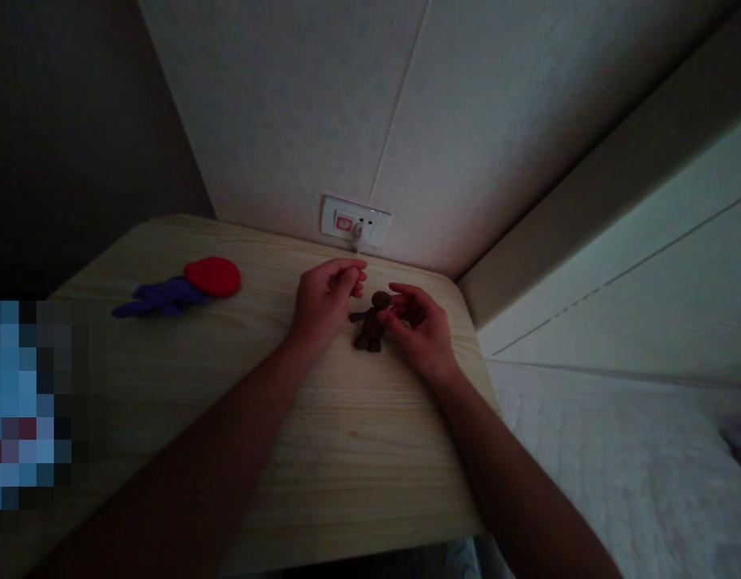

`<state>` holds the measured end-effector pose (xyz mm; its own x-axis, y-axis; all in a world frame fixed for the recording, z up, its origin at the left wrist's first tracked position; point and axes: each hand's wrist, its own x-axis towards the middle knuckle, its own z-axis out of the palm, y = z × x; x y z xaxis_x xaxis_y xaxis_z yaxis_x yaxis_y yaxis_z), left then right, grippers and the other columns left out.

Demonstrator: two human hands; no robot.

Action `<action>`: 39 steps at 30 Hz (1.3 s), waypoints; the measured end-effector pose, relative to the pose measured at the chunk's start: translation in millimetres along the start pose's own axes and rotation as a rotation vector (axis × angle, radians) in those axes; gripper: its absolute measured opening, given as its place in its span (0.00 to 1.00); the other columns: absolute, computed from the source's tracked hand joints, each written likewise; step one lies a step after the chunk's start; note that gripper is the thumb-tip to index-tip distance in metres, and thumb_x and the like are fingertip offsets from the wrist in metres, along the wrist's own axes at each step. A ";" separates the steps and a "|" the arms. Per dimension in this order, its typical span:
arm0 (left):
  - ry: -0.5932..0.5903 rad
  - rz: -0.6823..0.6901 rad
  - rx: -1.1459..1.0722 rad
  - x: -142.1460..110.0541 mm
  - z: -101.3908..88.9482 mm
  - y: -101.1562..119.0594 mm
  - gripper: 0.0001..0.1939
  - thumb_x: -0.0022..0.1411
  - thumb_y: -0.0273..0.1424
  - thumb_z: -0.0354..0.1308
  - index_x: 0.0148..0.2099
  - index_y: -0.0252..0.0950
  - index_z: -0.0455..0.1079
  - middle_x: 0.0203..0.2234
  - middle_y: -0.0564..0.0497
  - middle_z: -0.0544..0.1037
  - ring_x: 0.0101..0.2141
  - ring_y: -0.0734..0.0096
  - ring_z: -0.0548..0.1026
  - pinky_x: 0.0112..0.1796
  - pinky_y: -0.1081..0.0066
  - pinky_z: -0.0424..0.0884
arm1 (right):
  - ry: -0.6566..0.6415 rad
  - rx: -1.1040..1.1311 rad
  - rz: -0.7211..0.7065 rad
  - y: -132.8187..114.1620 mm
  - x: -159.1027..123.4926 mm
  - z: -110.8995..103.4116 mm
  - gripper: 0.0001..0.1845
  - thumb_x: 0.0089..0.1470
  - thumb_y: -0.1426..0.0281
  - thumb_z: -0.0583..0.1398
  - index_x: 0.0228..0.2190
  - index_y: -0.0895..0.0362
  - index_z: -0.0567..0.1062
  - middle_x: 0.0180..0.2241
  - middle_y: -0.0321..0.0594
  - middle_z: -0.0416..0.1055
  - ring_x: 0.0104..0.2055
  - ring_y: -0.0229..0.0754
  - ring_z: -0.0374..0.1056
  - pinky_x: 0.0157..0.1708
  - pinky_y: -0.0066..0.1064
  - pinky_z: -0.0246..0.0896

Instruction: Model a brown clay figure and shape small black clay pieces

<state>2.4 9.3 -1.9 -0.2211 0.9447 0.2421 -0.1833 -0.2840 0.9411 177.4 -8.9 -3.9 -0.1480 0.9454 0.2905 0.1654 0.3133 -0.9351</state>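
Observation:
A small dark brown clay figure with a round head, a body, one outstretched arm and two stubby legs stands on the wooden table. My right hand holds it from the right, thumb against its side and fingers curled behind the head and shoulder. Just left of the figure is my left hand, its thumb and fingers drawn together in a pinch. Whatever may be between those fingertips is too small to make out. The figure's other arm is hidden by my right hand.
On the left of the table lie a red flattened clay lump and a purple clay piece touching it. Behind the table, a wall socket has a plug in it. To the right is a pale quilted surface.

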 end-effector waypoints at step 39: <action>0.017 -0.091 -0.090 -4.4 2.6 4.2 0.14 0.59 0.40 0.68 0.33 0.33 0.78 0.25 0.50 0.81 0.25 0.76 0.74 0.30 0.73 0.73 | -0.418 -0.190 0.209 -26.6 -23.0 -8.0 0.21 0.52 0.55 0.72 0.42 0.57 0.83 0.26 0.35 0.75 0.25 0.37 0.68 0.24 0.29 0.62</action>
<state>5.1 4.3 1.6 -0.2160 0.9645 0.1522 -0.2887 -0.2120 0.9336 184.2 -38.2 15.9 -0.4645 0.8846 -0.0412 0.4019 0.1690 -0.8999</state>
